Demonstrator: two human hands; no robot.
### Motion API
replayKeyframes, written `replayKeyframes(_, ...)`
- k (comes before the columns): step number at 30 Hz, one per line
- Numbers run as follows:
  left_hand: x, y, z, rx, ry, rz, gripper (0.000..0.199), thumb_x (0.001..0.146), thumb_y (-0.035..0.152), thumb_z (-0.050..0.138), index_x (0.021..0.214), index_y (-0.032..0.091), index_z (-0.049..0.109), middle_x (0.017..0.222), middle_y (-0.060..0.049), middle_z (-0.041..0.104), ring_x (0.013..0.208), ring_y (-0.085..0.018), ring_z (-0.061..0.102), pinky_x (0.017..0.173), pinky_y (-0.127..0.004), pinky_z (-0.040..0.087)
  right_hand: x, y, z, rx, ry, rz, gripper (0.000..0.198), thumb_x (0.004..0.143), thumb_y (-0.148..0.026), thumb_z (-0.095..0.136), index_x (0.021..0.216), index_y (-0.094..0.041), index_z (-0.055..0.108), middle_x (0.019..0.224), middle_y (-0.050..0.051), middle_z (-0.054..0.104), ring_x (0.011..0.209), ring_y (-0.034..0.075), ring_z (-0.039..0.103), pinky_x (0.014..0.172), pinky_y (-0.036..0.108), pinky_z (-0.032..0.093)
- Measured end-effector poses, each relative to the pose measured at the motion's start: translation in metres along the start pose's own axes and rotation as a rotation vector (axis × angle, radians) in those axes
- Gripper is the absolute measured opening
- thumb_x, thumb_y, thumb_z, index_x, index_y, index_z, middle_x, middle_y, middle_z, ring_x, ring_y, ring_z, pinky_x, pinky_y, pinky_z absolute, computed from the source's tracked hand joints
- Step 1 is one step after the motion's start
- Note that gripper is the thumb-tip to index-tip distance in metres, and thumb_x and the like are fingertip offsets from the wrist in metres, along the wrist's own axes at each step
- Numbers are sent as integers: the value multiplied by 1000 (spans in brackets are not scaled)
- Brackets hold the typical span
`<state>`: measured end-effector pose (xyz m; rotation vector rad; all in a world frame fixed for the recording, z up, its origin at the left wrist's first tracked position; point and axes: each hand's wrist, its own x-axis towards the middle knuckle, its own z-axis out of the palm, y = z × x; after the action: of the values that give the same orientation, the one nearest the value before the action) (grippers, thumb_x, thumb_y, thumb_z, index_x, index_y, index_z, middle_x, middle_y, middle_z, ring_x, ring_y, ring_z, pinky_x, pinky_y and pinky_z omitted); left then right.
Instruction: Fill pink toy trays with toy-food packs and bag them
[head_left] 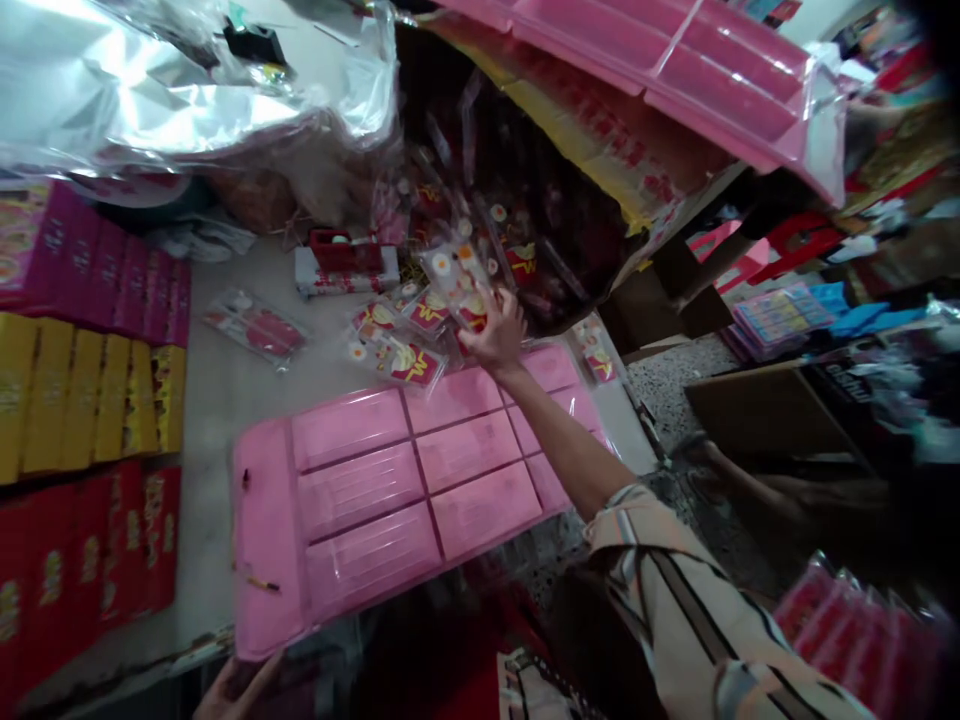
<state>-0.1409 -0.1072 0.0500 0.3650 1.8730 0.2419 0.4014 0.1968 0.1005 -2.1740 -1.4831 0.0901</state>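
My right hand [496, 335] pinches a clear plastic packet [459, 275] with egg pictures and a red and yellow print. Just left of that hand, several similar packets [405, 358] lie in a loose pile on the table. Below my right forearm is a pink plastic tray [266, 480] with shallow rectangular compartments, covered in clear film. At the tray's near left corner, the fingers of my left hand [238, 690] grip its edge; the rest of that hand is cut off by the frame. An open box [660, 190] beyond my right hand holds more of these packets.
Stacked purple boxes [97, 260], yellow boxes [86, 390] and red boxes [90, 550] line the table's left side. Another pink tray [600, 60] rests over the open box. A packet with a pink item [259, 325] lies at left. A silvery plastic sheet [187, 90] covers the back.
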Motion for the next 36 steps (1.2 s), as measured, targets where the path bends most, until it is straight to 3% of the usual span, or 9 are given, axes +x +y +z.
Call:
replayKeyframes(4, -2, -6, 2, 48, 21, 59, 80, 39, 69, 87, 96, 14, 74, 85, -8, 77, 84, -30, 73, 73, -35, 58, 47, -22, -4, 45, -38, -209, 83, 90, -59, 66, 154, -13, 39, 154, 16, 33, 144, 31, 37, 121, 51, 32)
replayKeyframes(7, -9, -6, 2, 84, 17, 91, 83, 47, 70, 86, 102, 9, 73, 88, -9, 77, 82, -25, 71, 74, -31, 56, 20, -15, -6, 167, -74, -317, 72, 95, -62, 58, 146, -11, 50, 148, 13, 44, 139, 23, 44, 119, 42, 36)
replayKeyframes(9, -22, -1, 0, 78, 7, 103, 82, 51, 67, 87, 106, 8, 72, 88, -8, 76, 80, -21, 69, 74, -28, 54, -44, -7, -17, 248, -143, -309, 58, 95, -58, 61, 134, -14, 61, 133, 12, 58, 128, 23, 54, 112, 43, 44)
replayKeyframes(11, -35, 6, -2, 55, 12, 115, 77, 54, 63, 88, 104, 8, 71, 85, -7, 73, 76, -17, 66, 69, -25, 51, -131, -3, -35, 305, -219, -238, 43, 96, -50, 63, 122, -17, 68, 112, 9, 68, 108, 24, 63, 98, 45, 53)
replayKeyframes(14, -45, 13, -11, 49, -55, 84, 70, 51, 57, 91, 97, 9, 70, 79, -6, 71, 70, -15, 63, 61, -22, 44, -267, -19, -63, 357, -290, -62, 25, 95, -41, 66, 110, -22, 71, 91, 6, 70, 84, 24, 64, 81, 42, 54)
replayKeyframes(17, -45, 14, -22, 67, -133, 51, 61, 53, 55, 90, 88, 9, 70, 76, -7, 70, 65, -13, 58, 56, -21, 38, -371, -70, -75, 573, -578, -57, 10, 94, -33, 65, 93, -26, 72, 84, 4, 72, 79, 22, 66, 75, 37, 53)
replayKeyframes(20, -47, 12, -30, 83, -202, 85, 56, 59, 56, 87, 83, 9, 70, 72, -5, 67, 60, -10, 52, 56, -22, 34, -430, -136, -62, 770, -798, -33, 10, 94, -29, 63, 91, -25, 73, 86, 3, 74, 82, 20, 68, 77, 33, 53)
replayKeyframes(26, -44, 12, -41, 172, -316, 117, 55, 67, 63, 80, 78, 9, 71, 61, 1, 57, 57, -9, 45, 57, -23, 29, -460, -217, -6, 686, -978, -57, 14, 93, -18, 63, 98, -21, 75, 92, 4, 73, 87, 18, 68, 81, 28, 50)
replayKeyframes(36, -34, -1, -54, 174, -369, 168, 56, 66, 66, 77, 72, 11, 70, 57, 0, 58, 54, -9, 43, 54, -23, 29, -479, -250, 22, 497, -1144, -103, 9, 88, -18, 72, 94, -24, 76, 94, 2, 75, 88, 19, 68, 80, 27, 48)
